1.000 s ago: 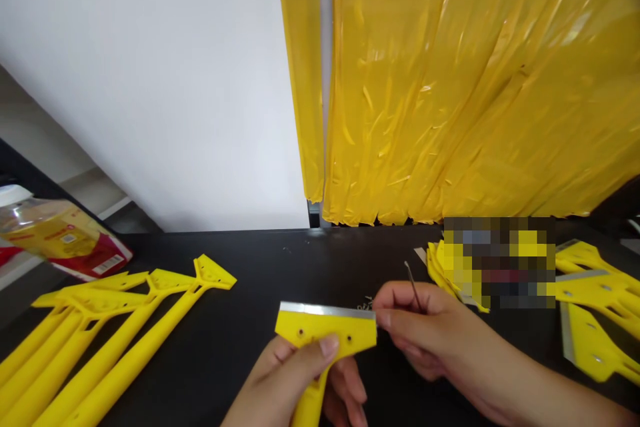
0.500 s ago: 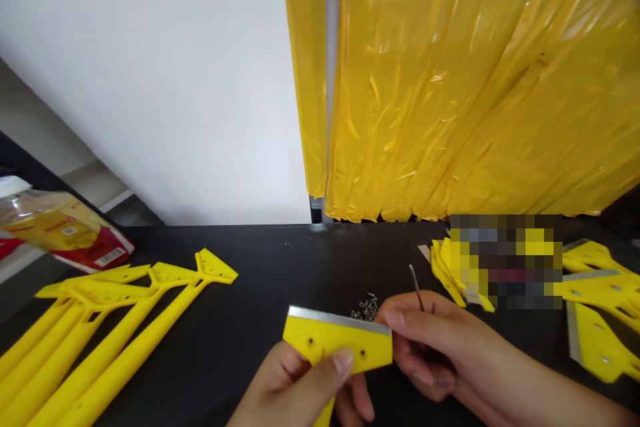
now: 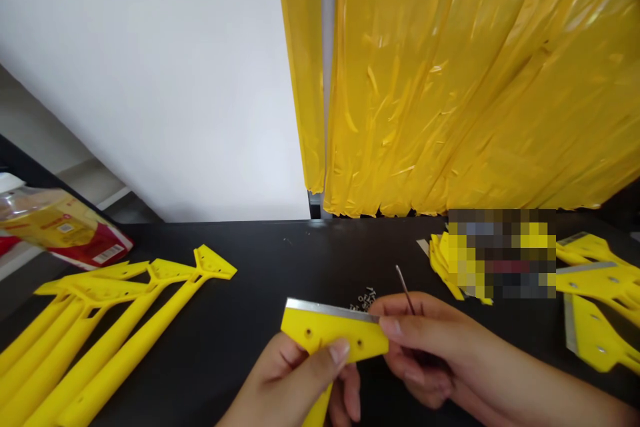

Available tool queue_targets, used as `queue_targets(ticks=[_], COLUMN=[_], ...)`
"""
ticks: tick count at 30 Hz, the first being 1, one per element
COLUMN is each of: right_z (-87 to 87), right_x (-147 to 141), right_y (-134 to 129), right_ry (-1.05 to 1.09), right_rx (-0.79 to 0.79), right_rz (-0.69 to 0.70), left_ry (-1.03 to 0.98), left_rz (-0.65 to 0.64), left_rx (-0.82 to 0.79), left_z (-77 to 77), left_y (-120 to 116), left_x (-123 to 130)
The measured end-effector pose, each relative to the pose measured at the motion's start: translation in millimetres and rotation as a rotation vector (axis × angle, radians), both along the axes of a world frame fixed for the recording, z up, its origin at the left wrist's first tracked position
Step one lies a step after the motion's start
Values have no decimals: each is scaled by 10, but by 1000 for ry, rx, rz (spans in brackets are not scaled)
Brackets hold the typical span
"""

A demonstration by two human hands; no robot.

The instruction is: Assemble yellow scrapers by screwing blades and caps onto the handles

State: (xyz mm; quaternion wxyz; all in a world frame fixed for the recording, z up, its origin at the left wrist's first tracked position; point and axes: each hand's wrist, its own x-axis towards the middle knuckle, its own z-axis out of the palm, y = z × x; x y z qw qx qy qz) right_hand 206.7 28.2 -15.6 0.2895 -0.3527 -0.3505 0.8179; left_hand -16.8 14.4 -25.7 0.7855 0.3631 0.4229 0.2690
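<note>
My left hand (image 3: 295, 374) is closed round a yellow scraper (image 3: 325, 334), thumb pressed on its wide head. A metal blade strip (image 3: 330, 308) runs along the head's far edge, and two holes show in the plastic. My right hand (image 3: 425, 340) holds a thin metal rod (image 3: 405, 287) that points up between the fingers; its lower end is hidden in the hand. The thumb and forefinger of that hand also touch the right end of the blade. Just behind the scraper lies a small heap of screws and nuts (image 3: 367, 297), partly covered by the head and fingers.
Several yellow scraper handles (image 3: 140, 320) lie at the left on the black table (image 3: 260, 247). Scrapers with blades (image 3: 600, 334) rest at the right, beside a pile of yellow pieces (image 3: 443, 264) and a blurred-out patch. A pouch (image 3: 75, 227) stands far left. Yellow plastic film (image 3: 450, 80) hangs behind.
The scraper and both hands sit slightly higher and further left in view. The rod leans a little more to the left. Both grips stay the same.
</note>
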Motion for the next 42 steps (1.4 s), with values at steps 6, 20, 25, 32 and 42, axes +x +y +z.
queue_targets(ticks=[6, 20, 25, 32, 42], right_z=[-56, -34, -37, 34, 29], right_x=[24, 39, 51, 86, 312], right_y=[29, 12, 30, 136, 266], right_ry=[14, -3, 62, -371, -1141], right_rx=[36, 14, 12, 203, 814], right_rz=[-20, -14, -11, -76, -147], left_ry=[-21, 63, 131, 61, 11], left_rz=[-4, 87, 110, 140, 152], left_rx=[18, 121, 181, 122, 123], left_z=[-57, -188, -154, -137, -146], left_y=[-1, -51, -37, 49, 73], left_x=[19, 15, 19, 13, 14])
